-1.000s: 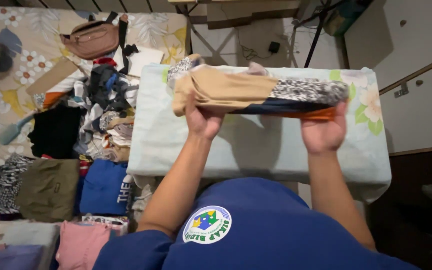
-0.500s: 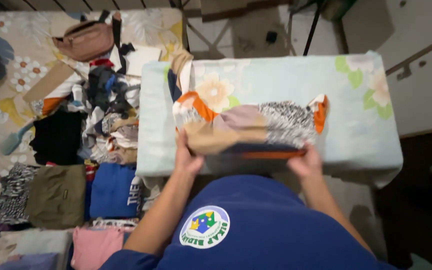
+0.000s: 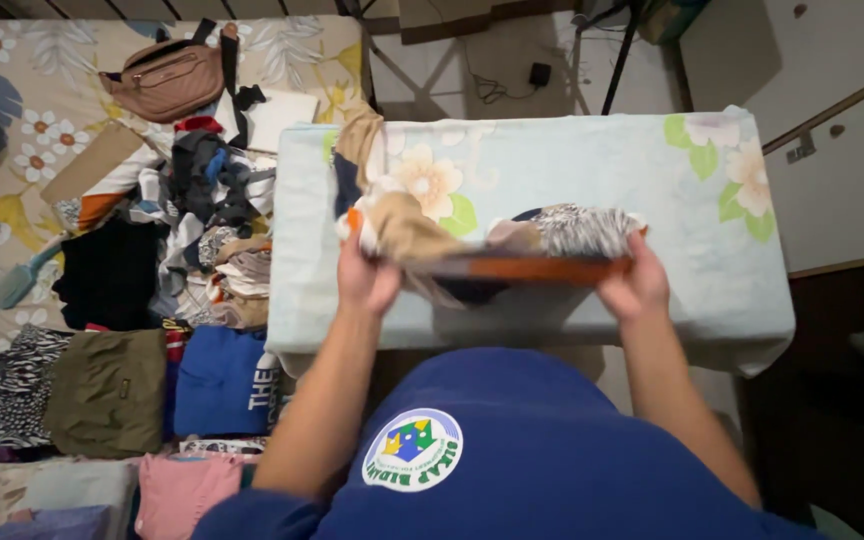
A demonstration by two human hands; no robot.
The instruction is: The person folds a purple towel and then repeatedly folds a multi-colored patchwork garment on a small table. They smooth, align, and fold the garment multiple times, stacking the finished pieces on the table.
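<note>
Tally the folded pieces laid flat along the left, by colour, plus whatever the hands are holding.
Olive folded garment: 1
Blue folded garment: 1
Black folded garment: 1
Pink folded garment: 1
Patchwork garment, gripped by left hand and right hand: 1
Total: 5

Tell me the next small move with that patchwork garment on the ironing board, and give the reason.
Probably lower it flat and smooth it. The left hand and right hand pinch the two ends of the patchwork garment, which is bunched and partly lifted off the floral board cover, with one end trailing toward the far left corner.
</note>
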